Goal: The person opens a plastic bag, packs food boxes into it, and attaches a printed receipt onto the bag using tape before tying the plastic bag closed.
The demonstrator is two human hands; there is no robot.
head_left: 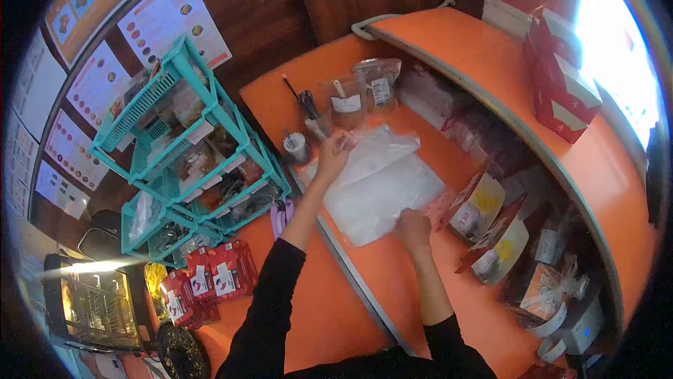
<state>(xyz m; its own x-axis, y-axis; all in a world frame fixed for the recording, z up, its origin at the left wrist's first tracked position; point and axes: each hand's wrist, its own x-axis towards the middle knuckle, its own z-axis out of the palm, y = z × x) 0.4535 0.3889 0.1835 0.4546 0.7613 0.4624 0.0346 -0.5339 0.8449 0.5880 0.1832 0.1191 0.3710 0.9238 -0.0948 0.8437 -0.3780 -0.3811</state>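
White translucent plastic bags point(382, 193) lie flat on the orange counter, the upper sheet partly folded or lifted. My left hand point(335, 157) is at their upper left edge, with fingers pinched on a thin edge of plastic. My right hand point(413, 228) is closed at the lower right edge of the bags, its fingertips hidden under the knuckles. Just beyond my left hand stand a cup of dark utensils point(319, 125), a small white pot point(296, 146) and a clear container with a white label point(347, 104).
A teal tiered rack point(196, 134) with packets stands at left, above red boxes point(224, 274). Open red-and-white boxes point(484, 204) with yellow insides sit at right, under a raised orange shelf point(477, 50). A metal strip point(357, 274) crosses the counter. A glass-fronted display point(98, 302) glows at lower left.
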